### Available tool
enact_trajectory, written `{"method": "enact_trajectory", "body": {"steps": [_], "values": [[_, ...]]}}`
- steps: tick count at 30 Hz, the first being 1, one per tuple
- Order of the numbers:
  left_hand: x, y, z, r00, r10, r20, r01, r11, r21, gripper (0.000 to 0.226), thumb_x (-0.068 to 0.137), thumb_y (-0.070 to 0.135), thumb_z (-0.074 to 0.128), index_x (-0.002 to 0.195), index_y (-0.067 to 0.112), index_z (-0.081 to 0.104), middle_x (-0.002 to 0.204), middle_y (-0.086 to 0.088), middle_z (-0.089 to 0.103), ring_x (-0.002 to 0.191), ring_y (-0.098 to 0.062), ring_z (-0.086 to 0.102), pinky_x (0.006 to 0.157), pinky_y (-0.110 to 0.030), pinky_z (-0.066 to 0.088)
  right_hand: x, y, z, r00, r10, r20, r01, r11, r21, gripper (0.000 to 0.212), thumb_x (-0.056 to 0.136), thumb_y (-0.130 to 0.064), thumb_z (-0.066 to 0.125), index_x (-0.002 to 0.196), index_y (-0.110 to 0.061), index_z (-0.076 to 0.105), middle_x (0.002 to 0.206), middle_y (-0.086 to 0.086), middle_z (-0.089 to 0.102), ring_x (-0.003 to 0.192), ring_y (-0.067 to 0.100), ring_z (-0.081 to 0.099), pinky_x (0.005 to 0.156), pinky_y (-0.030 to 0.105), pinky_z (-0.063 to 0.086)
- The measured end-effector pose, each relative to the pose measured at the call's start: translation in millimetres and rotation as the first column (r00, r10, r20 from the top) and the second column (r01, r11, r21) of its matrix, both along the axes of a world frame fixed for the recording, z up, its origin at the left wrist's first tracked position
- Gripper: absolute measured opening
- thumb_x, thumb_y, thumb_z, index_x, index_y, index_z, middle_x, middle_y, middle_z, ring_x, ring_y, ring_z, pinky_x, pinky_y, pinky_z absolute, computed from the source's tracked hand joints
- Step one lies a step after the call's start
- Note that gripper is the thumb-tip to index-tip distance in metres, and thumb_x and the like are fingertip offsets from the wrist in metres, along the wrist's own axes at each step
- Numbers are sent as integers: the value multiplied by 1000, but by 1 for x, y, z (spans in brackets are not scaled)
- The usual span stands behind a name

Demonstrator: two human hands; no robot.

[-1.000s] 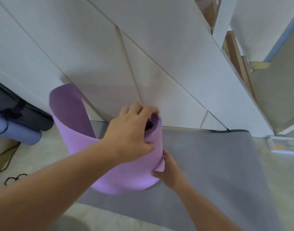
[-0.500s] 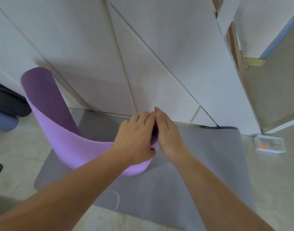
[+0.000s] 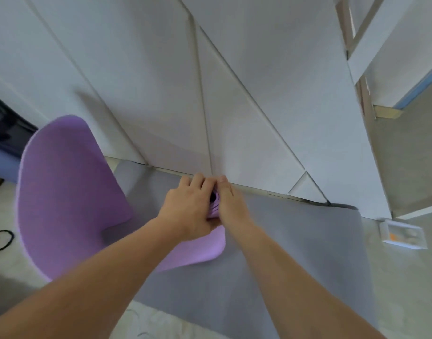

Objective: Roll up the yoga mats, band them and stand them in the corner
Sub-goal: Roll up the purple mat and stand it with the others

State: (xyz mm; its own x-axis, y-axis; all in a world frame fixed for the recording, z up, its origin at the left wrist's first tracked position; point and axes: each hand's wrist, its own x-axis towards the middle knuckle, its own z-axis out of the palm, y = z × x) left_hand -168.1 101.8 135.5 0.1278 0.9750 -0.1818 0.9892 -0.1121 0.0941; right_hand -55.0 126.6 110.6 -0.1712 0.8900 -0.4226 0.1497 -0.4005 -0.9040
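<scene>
Head view: nearest, two bare forearms reach forward over a grey mat [image 3: 295,253] lying flat on the pale floor [image 3: 405,277]. At the centre, the left hand [image 3: 188,211] and right hand [image 3: 230,204] clasp the top of an upright purple mat [image 3: 70,192], fingers curled around its tightly wound core, whose dark hollow shows between them. The roll stands on the grey mat; its loose tail sweeps out to 9 o'clock, curving and standing on edge. Black bands [image 3: 1,239] lie on the floor at 9 o'clock. A small white tray [image 3: 403,236] sits at 3 o'clock. Beyond, white wall panels [image 3: 161,81] rise; a blue rolled mat [image 3: 2,165] lies at 10 o'clock.
</scene>
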Motion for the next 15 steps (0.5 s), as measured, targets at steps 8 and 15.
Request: {"method": "enact_trajectory", "body": {"steps": [8, 15], "values": [[-59, 4, 90, 940, 133, 313, -152, 988, 37, 84, 65, 53, 80, 137, 33, 43, 126, 17, 49, 122, -14, 48, 92, -32, 41, 70, -77, -19, 869, 423, 256, -413, 906, -91, 87, 80, -24, 80, 143, -45, 23, 144, -27, 35, 135, 3, 37, 101, 23, 34], [-105, -10, 275, 604, 191, 773, -276, 961, -22, 73, 43, 43, 91, 106, 36, 54, 96, 13, 64, 82, 2, 60, 80, -14, 51, 50, -63, 119, 723, 245, 646, -456, 872, 181, 137, 60, -41, 92, 158, -25, -2, 167, -6, 8, 153, 15, 10, 123, 33, 13]]}}
